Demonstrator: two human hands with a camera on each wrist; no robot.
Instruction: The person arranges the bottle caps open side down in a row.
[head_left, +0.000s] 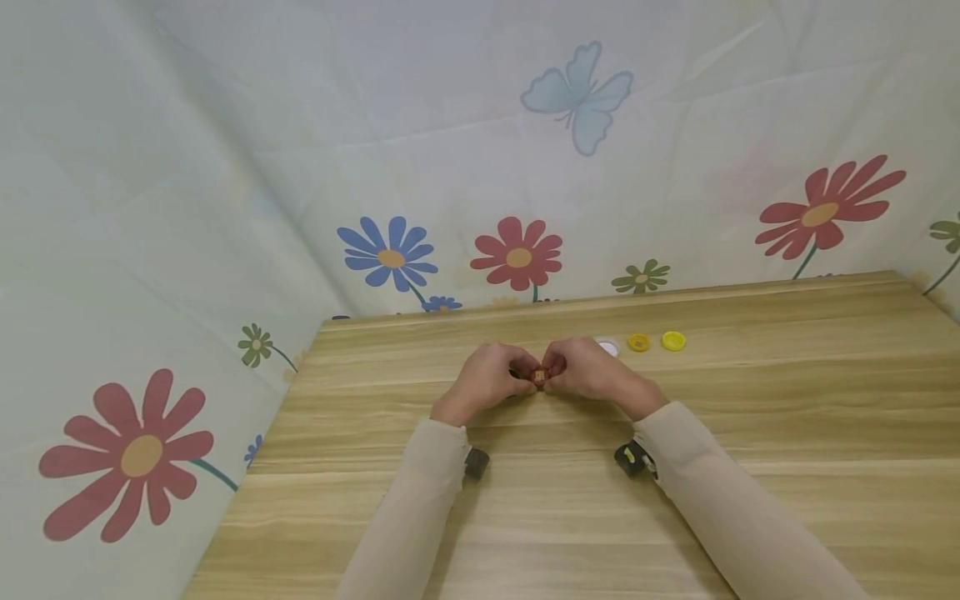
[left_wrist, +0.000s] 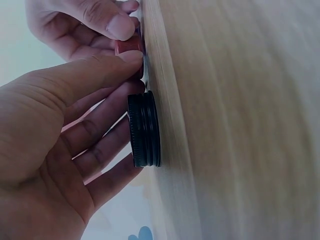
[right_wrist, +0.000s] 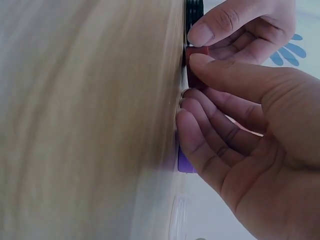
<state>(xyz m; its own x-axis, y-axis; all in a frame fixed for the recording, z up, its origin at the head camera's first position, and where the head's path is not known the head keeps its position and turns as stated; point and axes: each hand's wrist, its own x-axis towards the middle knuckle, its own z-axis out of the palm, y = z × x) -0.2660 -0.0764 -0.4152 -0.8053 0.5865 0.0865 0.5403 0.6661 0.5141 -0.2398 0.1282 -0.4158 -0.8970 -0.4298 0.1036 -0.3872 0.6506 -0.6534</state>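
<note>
Both hands meet over the table. Thumb and fingers of the left hand pinch one side of a small red cap-like piece, which has a tan mark on top. Thumb and fingers of the right hand pinch its other side. In both wrist views the red piece is held low, close to the tabletop. A ribbed black lid stands under the spread fingers of the left hand. Beyond the right hand's fingertips a purple ribbed lid shows, partly hidden by them.
Right of the hands lie a white lid, partly covered by the right hand, an orange lid and a yellow lid. The wooden table ends at a flower-printed cloth behind and on the left.
</note>
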